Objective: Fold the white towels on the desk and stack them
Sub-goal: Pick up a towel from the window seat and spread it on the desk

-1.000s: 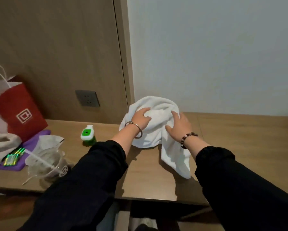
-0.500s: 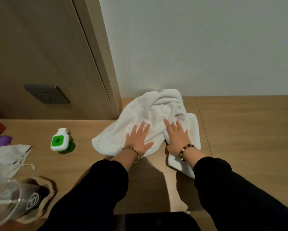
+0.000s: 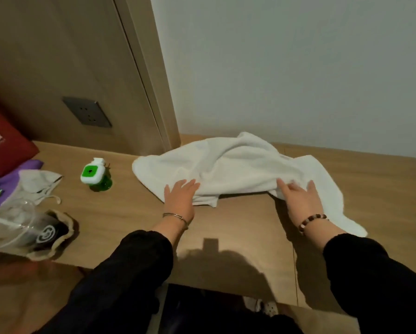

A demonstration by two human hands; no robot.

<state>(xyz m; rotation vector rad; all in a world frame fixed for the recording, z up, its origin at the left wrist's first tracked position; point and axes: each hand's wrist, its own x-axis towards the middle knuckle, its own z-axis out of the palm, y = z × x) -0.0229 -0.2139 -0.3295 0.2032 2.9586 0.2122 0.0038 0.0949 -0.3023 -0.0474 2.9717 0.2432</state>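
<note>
Front-left edge of the worktop (image 3: 226,225): a clear cup (image 3: 9,225), well apart from your work.

Further in, your left hand (image 3: 179,198) and right hand (image 3: 300,203) both lie flat, fingers straight and spread. Neither grips anything; both press on the near edge of the towel (image 3: 238,169). Half a sec ago they sat close together near the towel's middle. Now they're well apart, left on the near-left part, right on the near-right part.

So the towel has gone from a bunched heap to a wider sheet across the worktop's back-middle. Its far side reaches toward the wall and one corner trails to the front-right, past your right wrist. It's still rumpled, w/ a ridge across the centre and the left corner not square.

Read: you're at the spread-and-flatten step, no fold made yet, nothing stacked. Only this one towel is in view. Prob. next is smoothing the ridge and squaring the corners before the first fold.

Left of the towel stands a green bottle (image 3: 95,174), apart from it.
</note>
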